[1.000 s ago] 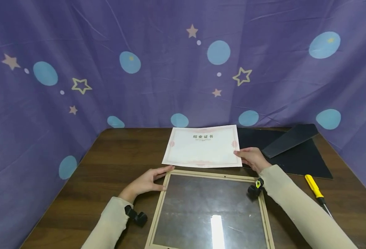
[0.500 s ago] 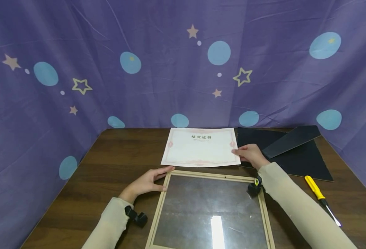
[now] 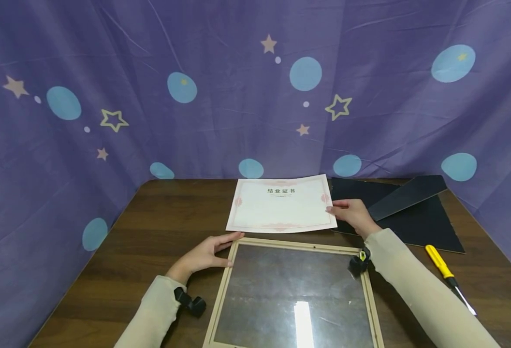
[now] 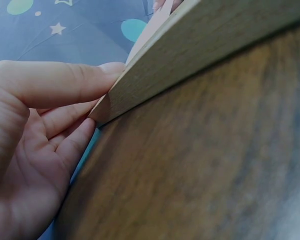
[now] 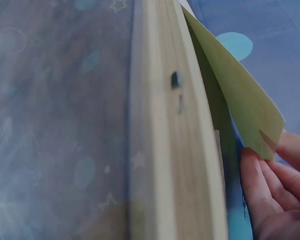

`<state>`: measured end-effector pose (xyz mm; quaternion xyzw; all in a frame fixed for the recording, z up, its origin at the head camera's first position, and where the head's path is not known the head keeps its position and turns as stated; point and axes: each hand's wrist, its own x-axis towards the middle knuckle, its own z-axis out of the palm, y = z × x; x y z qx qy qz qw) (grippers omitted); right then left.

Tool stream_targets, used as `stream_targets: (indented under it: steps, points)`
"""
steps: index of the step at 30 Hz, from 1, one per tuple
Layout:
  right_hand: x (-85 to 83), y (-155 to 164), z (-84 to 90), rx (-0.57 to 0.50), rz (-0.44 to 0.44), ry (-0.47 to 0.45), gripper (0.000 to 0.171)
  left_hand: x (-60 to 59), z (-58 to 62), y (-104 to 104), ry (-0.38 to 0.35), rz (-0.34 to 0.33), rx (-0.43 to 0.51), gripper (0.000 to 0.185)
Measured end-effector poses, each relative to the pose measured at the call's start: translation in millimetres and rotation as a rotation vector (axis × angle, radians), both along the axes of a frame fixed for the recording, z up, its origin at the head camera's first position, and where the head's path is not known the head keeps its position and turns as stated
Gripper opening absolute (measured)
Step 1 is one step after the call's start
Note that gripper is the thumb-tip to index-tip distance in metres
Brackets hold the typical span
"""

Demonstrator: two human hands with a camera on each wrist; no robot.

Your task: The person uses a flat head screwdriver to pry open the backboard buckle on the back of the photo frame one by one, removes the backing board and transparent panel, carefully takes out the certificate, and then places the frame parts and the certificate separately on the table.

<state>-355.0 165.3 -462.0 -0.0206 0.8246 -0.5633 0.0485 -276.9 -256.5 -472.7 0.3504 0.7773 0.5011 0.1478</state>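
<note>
A white certificate (image 3: 281, 208) with a pink border lies at the back of the table, its right side lifted and slightly bent. My right hand (image 3: 352, 215) pinches its right edge between thumb and fingers; the right wrist view shows the paper (image 5: 245, 95) bending up from that grip (image 5: 277, 185). In front lies a pale wooden picture frame (image 3: 277, 243) with a clear pane (image 3: 290, 290). My left hand (image 3: 203, 256) holds the frame's far left corner, thumb on the left side and fingers round the end. Close up, the left hand (image 4: 50, 115) touches the wood (image 4: 155, 65).
Right of the certificate, a black backing board (image 3: 420, 224) lies flat with a black strip-shaped stand (image 3: 407, 195) across it. A yellow-handled screwdriver (image 3: 440, 263) rests near the right forearm. The brown table (image 3: 142, 232) ends at a purple curtain (image 3: 220, 130).
The certificate lowered and shifted slightly left, then its right side rose again as the right hand edged right. The left hand and the frame stayed in place.
</note>
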Motion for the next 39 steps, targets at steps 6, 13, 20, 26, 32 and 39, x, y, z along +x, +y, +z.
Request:
stream_targets:
  steps: [6,13,20,26,32,39]
  points:
    - [0.5,7,-1.6,-0.117,0.086,0.012,0.050,-0.2,1.2,1,-0.005,0.003,-0.003,0.078]
    - [-1.4,10,-4.3,-0.213,0.106,-0.026,0.052,-0.3,2.1,2,-0.014,0.005,-0.004,0.077]
    - [-3.4,12,-7.4,-0.183,0.052,0.027,0.047,0.6,2.0,1,-0.012,0.005,-0.017,0.076]
    - [-5.8,15,-10.3,-0.204,0.025,0.069,0.048,0.3,0.3,1,-0.010,0.003,-0.021,0.077]
    - [-4.0,21,-1.6,-0.224,0.052,0.087,0.051,0.0,-0.6,1,-0.011,0.003,-0.014,0.078]
    - [4.6,28,20.0,-0.263,0.099,0.108,0.052,0.8,0.7,0,-0.007,0.018,-0.008,0.078]
